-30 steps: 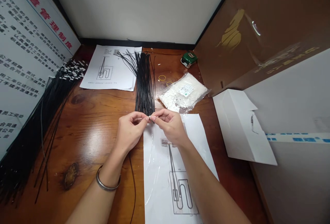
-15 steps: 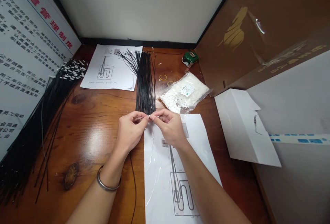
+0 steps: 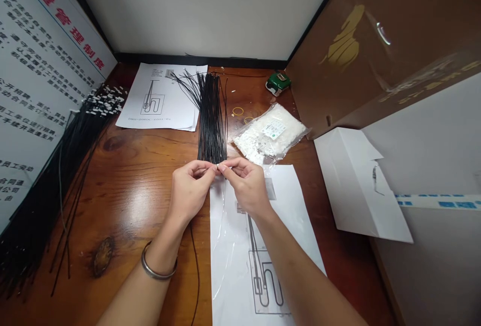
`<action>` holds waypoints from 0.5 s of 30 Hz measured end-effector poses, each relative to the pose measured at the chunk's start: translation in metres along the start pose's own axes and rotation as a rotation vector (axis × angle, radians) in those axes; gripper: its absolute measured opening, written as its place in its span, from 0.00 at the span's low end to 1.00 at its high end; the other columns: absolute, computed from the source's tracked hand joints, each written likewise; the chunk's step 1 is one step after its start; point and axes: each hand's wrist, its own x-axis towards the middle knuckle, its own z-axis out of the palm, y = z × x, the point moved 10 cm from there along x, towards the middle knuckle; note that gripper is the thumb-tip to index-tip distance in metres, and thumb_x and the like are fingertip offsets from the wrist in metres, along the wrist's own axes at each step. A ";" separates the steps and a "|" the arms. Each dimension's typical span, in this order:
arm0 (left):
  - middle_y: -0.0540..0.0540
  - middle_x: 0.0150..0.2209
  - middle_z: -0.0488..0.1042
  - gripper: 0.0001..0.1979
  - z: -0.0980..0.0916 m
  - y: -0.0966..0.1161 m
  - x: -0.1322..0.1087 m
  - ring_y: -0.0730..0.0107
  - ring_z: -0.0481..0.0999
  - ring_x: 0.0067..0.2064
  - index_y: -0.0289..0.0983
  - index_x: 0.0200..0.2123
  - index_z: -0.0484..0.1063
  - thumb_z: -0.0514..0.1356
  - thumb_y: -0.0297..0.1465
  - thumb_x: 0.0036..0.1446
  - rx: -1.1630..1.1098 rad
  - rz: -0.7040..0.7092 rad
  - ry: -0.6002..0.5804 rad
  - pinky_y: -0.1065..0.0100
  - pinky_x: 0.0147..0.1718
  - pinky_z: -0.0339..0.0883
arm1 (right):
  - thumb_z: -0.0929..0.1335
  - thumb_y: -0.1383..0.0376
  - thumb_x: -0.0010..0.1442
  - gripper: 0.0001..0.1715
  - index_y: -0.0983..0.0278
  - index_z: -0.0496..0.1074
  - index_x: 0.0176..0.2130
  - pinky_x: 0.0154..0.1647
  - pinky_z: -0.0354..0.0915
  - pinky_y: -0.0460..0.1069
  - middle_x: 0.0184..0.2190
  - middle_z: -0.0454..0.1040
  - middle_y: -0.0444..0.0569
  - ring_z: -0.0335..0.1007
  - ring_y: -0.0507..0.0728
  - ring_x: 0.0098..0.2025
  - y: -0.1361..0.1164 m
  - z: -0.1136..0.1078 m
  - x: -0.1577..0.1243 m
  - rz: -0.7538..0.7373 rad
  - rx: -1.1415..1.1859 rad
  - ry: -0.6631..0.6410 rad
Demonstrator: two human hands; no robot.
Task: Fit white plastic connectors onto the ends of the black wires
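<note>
Fingertips together, both my hands are pinched closed over the top end of the printed sheet. My left hand, with a metal bangle on its wrist, grips a thin black wire whose tail hangs from under the palm onto the table. My right hand pinches a tiny white connector against the wire's end; the fingers hide most of it. Just beyond the hands lies a bundle of black wires. A clear bag of small white connectors rests to the right of it.
Printed drawings lie under my right forearm and at the back left. A large bundle of white-tipped black wires spans the left side. A green tape measure, rubber bands and a brown carton stand right.
My hands stay nearly in place, with fingertips shifted very slightly. The white bit between them is now more covered. The view has tilted a little.
</note>
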 end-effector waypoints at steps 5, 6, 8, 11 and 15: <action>0.45 0.26 0.80 0.07 0.004 0.001 0.001 0.70 0.77 0.27 0.32 0.27 0.76 0.65 0.32 0.48 -0.086 -0.019 -0.057 0.71 0.30 0.70 | 0.75 0.59 0.47 0.12 0.65 0.75 0.27 0.22 0.60 0.46 0.22 0.75 0.44 0.62 0.48 0.21 0.000 0.001 0.004 0.056 0.058 -0.089; 0.45 0.26 0.79 0.07 0.005 0.002 0.001 0.71 0.76 0.27 0.32 0.26 0.76 0.65 0.32 0.48 -0.097 -0.019 -0.071 0.71 0.29 0.70 | 0.75 0.59 0.47 0.12 0.65 0.75 0.27 0.20 0.57 0.46 0.22 0.75 0.44 0.58 0.47 0.19 0.000 0.001 0.005 0.068 0.059 -0.104; 0.45 0.25 0.79 0.07 0.007 0.003 0.001 0.71 0.76 0.27 0.33 0.26 0.76 0.65 0.32 0.48 -0.106 -0.016 -0.088 0.71 0.29 0.70 | 0.75 0.60 0.47 0.11 0.65 0.75 0.27 0.18 0.52 0.45 0.22 0.75 0.44 0.54 0.46 0.18 -0.001 0.001 0.005 0.076 0.059 -0.123; 0.45 0.25 0.79 0.07 0.007 0.004 0.001 0.71 0.76 0.27 0.33 0.25 0.76 0.65 0.32 0.48 -0.101 -0.003 -0.090 0.71 0.29 0.69 | 0.75 0.60 0.47 0.11 0.65 0.75 0.27 0.19 0.54 0.45 0.23 0.75 0.44 0.57 0.46 0.19 -0.003 0.000 0.005 0.049 0.045 -0.120; 0.45 0.26 0.79 0.06 0.005 0.002 0.002 0.69 0.77 0.28 0.33 0.25 0.76 0.65 0.31 0.47 -0.077 -0.001 -0.064 0.70 0.30 0.70 | 0.74 0.59 0.48 0.11 0.64 0.74 0.28 0.24 0.63 0.47 0.24 0.76 0.46 0.66 0.50 0.23 0.000 0.001 0.004 0.031 0.020 -0.104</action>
